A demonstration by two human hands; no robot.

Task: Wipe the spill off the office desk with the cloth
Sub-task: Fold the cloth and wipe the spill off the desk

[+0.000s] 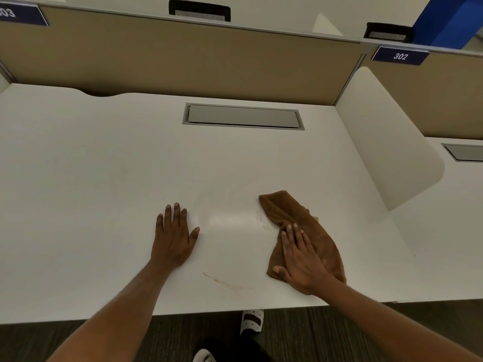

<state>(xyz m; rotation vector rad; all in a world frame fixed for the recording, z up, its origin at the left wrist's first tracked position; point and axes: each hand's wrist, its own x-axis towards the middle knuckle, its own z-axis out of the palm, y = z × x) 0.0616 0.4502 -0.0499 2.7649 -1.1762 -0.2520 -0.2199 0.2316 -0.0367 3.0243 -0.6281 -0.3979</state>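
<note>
A brown cloth (292, 215), crumpled and elongated, lies on the white desk (104, 178) toward its right front, its far corner pointing away from the person. The right hand (300, 257) rests palm down on the near half of the cloth, fingers straight and close together, angled toward the upper left, thumb spread at the cloth's near left edge; it presses flat and grasps nothing. A faint tan spill (224, 282) streaks the desk near the front edge, left of the right hand, and paler marks lie just beside the cloth's left edge. The left hand (173, 236) lies flat on the bare desk, well apart from the cloth, fingers extended and slightly spread, thumb out to the right, holding nothing. Both forearms reach in from the lower corners. Farther back, a grey cable hatch (243, 116) is set into the desk. A tan partition (183, 61) stands behind, with a label reading 302 (400, 56) at right.
</note>
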